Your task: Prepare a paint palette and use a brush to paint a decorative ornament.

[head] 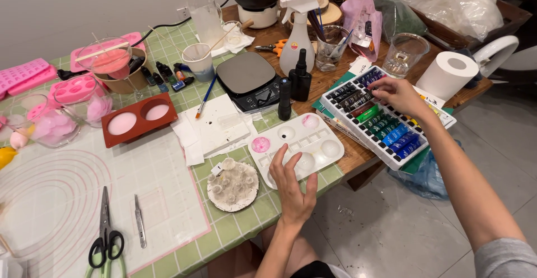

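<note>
Paint palette: your left hand rests fingers spread on its near edge; your right hand pinches a tube in the paint tray.

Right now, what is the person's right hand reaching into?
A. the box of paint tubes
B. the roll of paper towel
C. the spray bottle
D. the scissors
A: the right hand has its fingers over the white tray of paint tubes, while the left hand rests on the white palette.
</note>
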